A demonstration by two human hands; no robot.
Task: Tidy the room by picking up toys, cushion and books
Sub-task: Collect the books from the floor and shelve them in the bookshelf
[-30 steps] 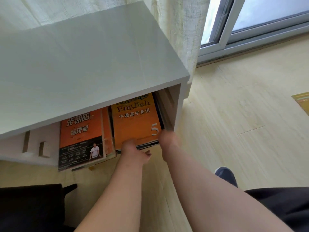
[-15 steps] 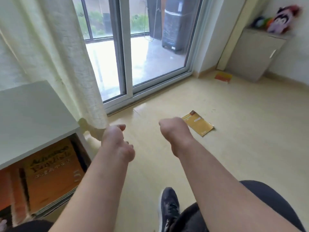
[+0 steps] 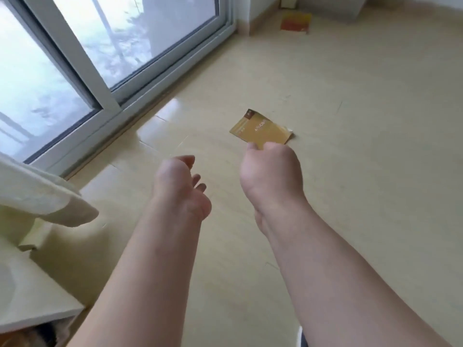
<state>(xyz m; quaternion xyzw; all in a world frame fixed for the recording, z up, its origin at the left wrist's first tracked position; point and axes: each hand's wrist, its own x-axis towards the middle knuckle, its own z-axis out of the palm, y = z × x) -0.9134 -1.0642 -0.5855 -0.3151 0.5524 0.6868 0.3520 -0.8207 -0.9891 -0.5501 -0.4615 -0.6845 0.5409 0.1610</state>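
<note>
Yellow book (image 3: 260, 132) lies flat on the floor (image 3: 363, 171), far edges free, open floor beyond and right of it; right grip (image 3: 270, 171) curled before the book's near edge, contact cannot be told; left grip (image 3: 180, 182) left of the book, loosely spread, holding nothing.

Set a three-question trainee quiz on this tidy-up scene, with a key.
1. True or false: the yellow book lies on the floor, apart from the sliding door.
2. The red-and-yellow book lies: A) far off, near the wall; B) right at the person's feet; C) on top of the yellow book.
3. Which hand shows in front of the yellow book's near edge?
Key: 1 true; 2 A; 3 the right hand.
</note>
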